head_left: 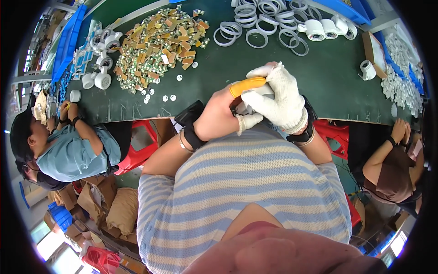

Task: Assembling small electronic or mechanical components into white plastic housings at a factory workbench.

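Observation:
My left hand (219, 114) wears an orange finger cot on one finger and a white cover on the thumb. My right hand (285, 98) is in a white knitted glove. Both are closed around a small pale grey-white part (266, 90), held over the table's near edge. Fingers hide most of it, so its kind does not show. Beyond my hands lie several loose translucent white rings (257, 39). A big heap of small green and tan circuit boards (159, 45) spreads to the far left, with small white discs (164, 98) scattered in front of it.
White round housings (315, 29) stand at the back right; more housings (103, 80) sit left of the heap. Clear plastic pieces (401, 86) pile up at right beside a cardboard box (374, 52). Co-workers sit at left (77, 150) and right (388, 173). Red stools (139, 148) flank me.

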A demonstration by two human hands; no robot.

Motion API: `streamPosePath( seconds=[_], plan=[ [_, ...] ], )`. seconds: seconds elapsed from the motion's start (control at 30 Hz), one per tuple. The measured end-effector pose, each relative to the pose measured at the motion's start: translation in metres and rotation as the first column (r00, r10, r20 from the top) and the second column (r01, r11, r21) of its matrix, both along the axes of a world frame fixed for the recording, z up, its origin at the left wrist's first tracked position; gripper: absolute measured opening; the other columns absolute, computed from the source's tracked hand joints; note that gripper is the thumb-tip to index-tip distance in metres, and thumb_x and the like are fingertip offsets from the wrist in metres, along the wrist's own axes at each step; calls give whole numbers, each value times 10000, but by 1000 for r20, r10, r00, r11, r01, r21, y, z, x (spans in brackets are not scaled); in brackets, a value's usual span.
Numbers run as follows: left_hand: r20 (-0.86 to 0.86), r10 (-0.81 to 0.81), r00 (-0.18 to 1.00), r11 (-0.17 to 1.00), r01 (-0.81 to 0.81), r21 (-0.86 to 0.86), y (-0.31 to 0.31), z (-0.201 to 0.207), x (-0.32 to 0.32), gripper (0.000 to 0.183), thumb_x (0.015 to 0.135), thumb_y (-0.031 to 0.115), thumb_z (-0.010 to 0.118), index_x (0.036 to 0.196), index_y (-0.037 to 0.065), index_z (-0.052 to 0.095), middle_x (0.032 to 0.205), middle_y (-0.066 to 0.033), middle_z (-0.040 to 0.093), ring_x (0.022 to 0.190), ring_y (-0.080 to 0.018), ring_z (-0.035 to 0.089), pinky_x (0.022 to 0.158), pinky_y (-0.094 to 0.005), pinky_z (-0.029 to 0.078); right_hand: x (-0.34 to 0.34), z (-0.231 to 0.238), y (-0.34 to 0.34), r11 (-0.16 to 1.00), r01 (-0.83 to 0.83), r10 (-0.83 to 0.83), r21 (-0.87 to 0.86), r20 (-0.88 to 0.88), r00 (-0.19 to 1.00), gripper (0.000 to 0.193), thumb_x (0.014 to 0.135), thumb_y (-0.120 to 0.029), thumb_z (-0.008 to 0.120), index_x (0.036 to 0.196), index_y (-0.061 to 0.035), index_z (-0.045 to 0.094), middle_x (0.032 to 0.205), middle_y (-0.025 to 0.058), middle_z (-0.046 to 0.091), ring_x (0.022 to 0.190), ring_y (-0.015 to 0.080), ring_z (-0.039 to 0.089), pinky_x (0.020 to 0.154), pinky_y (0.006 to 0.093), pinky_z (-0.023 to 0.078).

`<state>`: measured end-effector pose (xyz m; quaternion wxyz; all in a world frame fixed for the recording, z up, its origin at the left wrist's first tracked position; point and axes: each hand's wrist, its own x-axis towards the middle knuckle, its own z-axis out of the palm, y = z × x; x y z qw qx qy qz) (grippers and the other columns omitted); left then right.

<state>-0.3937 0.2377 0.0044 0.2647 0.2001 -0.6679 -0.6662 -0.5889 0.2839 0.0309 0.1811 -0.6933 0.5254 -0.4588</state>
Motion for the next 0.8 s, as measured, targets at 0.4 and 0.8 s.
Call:
streamPosePath(
  seconds=[0.4,0.8],
  plan=[
    [325,853,409,236,253,-938,-120,-4,154,439,899,302,762,1242,38,694,1248,-141,679,1191,-335,613,969,-507,510,-66,-9,-36,952,279,-189,128,-472,861,246,1012,-248,654,1097,-30,730,959,158,706,964,318,679,888,385,513],
    [145,964,-223,170,98,-981,-125,6,372,272,871,296,702,1069,124,775,1057,-73,734,1115,-288,633,926,-444,483,-166,-38,-36,826,127,-558,549,768,314,329,1016,-304,642,1238,-68,579,1173,11,550,1054,150,511,966,318,373]
  ],
)
